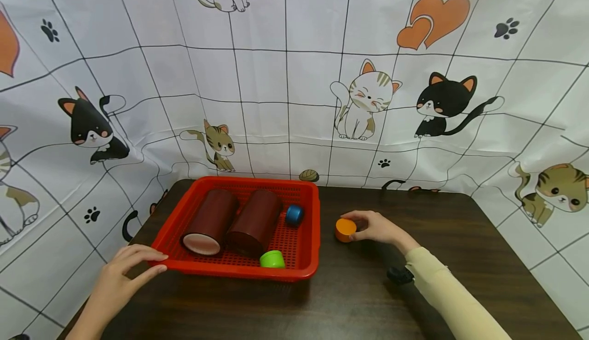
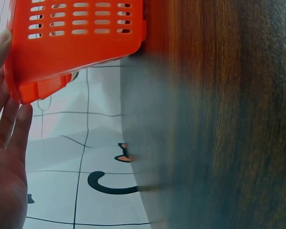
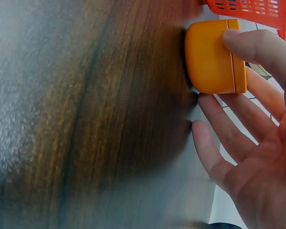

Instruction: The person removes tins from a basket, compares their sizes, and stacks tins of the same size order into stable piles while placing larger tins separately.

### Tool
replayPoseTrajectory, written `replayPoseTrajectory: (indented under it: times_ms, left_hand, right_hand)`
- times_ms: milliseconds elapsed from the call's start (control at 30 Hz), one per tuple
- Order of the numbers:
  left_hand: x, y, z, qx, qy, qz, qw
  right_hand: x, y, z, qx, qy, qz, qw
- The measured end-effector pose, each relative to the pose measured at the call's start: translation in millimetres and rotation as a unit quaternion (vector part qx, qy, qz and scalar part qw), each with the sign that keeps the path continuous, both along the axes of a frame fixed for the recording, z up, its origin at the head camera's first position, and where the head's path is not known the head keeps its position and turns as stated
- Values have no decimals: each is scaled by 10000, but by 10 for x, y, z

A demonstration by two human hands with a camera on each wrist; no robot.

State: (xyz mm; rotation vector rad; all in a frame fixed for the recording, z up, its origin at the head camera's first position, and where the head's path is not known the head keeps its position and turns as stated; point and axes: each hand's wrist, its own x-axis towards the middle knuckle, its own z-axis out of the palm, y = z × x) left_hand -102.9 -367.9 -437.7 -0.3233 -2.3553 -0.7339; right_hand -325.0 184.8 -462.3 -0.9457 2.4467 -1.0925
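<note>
My right hand [image 1: 375, 227] holds a small round orange container [image 1: 345, 230] between thumb and fingers, on the table right of the basket. In the right wrist view, a seam near one end of the orange container [image 3: 210, 57] looks like a lid's edge. The left hand [image 1: 120, 272] grips the near left corner of the red plastic basket [image 1: 294, 277] by its rim. Inside the basket lie two large dark-brown cylinders [image 1: 216, 212], one with a pale end facing me. A small blue container [image 1: 294, 215] and a light-green one [image 1: 272, 259] lie beside them.
The dark wooden table [image 1: 331, 299] bears the basket and the orange container. A white sheet with cats and grid lines [image 1: 313, 74] hangs behind the table and along its sides. Something small and black [image 1: 399, 275] sits at the right wrist.
</note>
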Motion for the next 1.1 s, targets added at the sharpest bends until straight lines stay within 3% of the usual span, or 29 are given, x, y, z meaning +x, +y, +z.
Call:
replayPoseTrajectory:
  times_ms: [433,733,867,1100]
  left_hand:
    - [25,12,11,69,-133,78,9999]
    - [53,24,19,53,-280,112,9995]
    - [61,52,23,221,-214,-47,9995]
    - [58,175,31,602,-340,147,9975]
  right_hand:
    - [-14,-9,-57,-159,-21,23,9999]
    - [78,-48,-8,-181,46,-44,9998]
    - [49,-32,-52,-140,68,-104,9998]
    - [69,-37,-31,-59,150,-201,9997]
